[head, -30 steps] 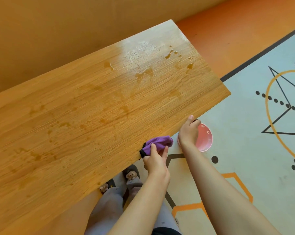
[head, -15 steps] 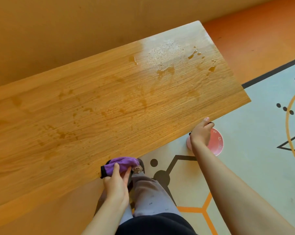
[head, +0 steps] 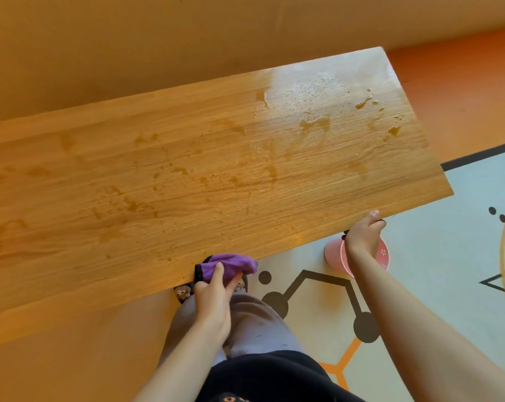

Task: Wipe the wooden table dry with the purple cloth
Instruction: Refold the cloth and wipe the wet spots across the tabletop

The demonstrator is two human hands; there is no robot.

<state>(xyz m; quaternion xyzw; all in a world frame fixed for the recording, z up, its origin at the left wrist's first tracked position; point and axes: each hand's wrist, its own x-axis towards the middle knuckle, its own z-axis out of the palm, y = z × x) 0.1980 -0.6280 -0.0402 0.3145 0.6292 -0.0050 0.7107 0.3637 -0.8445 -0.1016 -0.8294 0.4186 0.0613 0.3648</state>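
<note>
The wooden table (head: 187, 184) slants across the view, with damp streaks over most of its top and water puddles (head: 315, 123) near its far right end. My left hand (head: 213, 303) grips the bunched purple cloth (head: 231, 264), which has a black trim, and presses it against the table's near edge around the middle. My right hand (head: 361, 236) holds a pink cup (head: 334, 252) by its rim just below the near edge, close to the right corner.
An orange wall runs behind the table. To the right, the floor is orange and a pale mat (head: 448, 285) has black and orange line patterns. My legs and slippers (head: 183, 293) stand under the near edge.
My left hand slid the cloth leftward along the table's near edge, away from the right hand. The right hand stayed on the pink cup by the corner. The view shifted.
</note>
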